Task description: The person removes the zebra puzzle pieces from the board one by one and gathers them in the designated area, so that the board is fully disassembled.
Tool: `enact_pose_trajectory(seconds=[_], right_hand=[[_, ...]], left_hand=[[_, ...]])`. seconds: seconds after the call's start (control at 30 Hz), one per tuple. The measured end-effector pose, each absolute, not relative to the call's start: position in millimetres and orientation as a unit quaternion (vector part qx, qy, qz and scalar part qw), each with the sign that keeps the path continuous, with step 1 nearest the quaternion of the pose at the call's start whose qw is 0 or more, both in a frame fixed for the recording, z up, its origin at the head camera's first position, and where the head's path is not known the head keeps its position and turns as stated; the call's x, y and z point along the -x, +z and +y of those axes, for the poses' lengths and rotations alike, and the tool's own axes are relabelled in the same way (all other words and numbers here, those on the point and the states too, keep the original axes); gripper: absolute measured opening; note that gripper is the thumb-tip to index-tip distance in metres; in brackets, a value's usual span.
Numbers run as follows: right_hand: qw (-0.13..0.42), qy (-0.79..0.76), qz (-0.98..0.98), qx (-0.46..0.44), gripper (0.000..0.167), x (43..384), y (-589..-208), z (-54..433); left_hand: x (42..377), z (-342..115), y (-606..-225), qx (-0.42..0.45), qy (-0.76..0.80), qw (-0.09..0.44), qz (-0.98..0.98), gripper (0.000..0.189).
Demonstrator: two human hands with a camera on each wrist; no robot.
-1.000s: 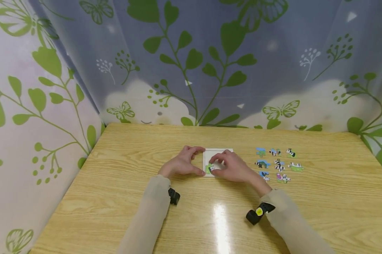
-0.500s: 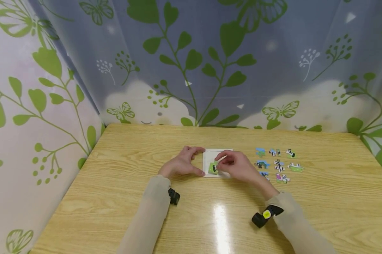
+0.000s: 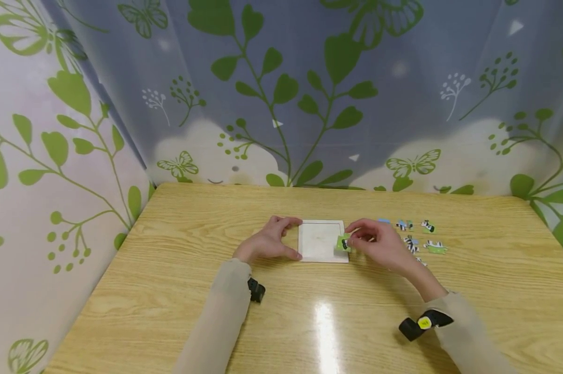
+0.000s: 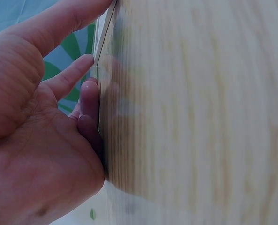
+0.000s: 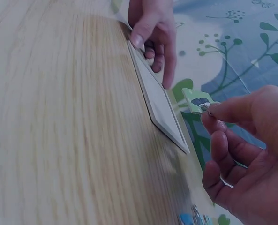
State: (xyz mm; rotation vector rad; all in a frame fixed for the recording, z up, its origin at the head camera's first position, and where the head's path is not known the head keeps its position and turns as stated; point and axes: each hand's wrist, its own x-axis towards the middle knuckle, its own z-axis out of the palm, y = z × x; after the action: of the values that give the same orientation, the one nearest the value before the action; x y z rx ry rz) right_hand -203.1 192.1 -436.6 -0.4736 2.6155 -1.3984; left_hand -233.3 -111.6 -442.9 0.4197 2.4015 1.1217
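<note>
My right hand [image 3: 376,240] pinches a green puzzle piece [image 3: 343,242] with a dark-and-white print between thumb and fingertips. In the right wrist view the piece [image 5: 196,100] is held up off the table, its remaining fingers loosely curled. A shallow white puzzle tray [image 3: 317,242] lies flat, its inside bare, just left of the piece. My left hand [image 3: 273,240] rests at the tray's left side, thumb at the near corner and an outstretched finger at the far corner. The left wrist view shows this hand [image 4: 40,126] low against the wood, with only a sliver of tray edge.
Several loose puzzle pieces with black-and-white animal prints, among them a green-edged one [image 3: 435,246] and a small one [image 3: 428,226], lie right of the tray; my right hand covers some. The wooden table [image 3: 206,218] runs back to a leaf-patterned curtain [image 3: 281,104].
The right hand has lifted the green puzzle piece from the tray's near left corner and carried it right, to the tray's right edge. The left hand has stayed put.
</note>
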Motion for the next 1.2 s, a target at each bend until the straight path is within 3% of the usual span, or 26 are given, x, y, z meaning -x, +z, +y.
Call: enact_pose_trajectory(seconds=[1.2], right_hand=[[-0.03,-0.37,0.924,0.092,0.021,160,-435,321]], left_hand=[[234,-113,-445,-0.159,0.414,0.225,0.868,0.083]])
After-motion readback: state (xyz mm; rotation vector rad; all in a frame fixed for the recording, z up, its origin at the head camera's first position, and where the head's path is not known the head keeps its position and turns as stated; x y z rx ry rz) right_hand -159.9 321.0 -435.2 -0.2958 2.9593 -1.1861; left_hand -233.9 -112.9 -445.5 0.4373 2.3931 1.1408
